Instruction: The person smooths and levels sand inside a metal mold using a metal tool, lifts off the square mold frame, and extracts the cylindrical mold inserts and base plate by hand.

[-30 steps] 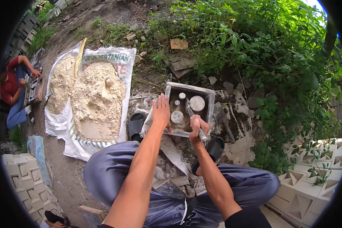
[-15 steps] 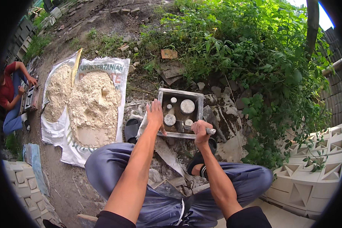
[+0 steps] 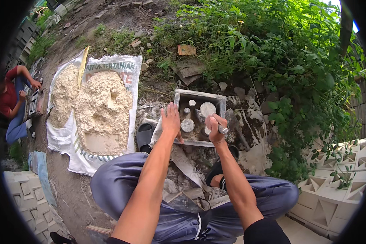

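In front of my knees sits a grey, open-topped box mould (image 3: 225, 106) with raised rims. Inside stand several round, pale-topped cylinders, the largest (image 3: 208, 109) towards the right. My left hand (image 3: 171, 122) lies along the box's left wall, fingers stretched out and the thumb over the near corner. Over the near right part of the box, my right hand (image 3: 216, 127) is closed around a hammer-like tool (image 3: 223, 130); its pale handle end sticks out of the fist, while its head is hidden.
Pale powder (image 3: 101, 105) is heaped on white sacks (image 3: 79, 160) at the left. Another person (image 3: 16, 101) sits farther left, hands at a small mould. Patterned pale blocks (image 3: 329, 195) are stacked at the right. Leafy plants (image 3: 268, 53) grow beyond the box, with rubble around it.
The tool has turned in my right hand: its handle end now points nearer to me and its head is out of sight. My left hand stays on the box wall. The view has shifted slightly.
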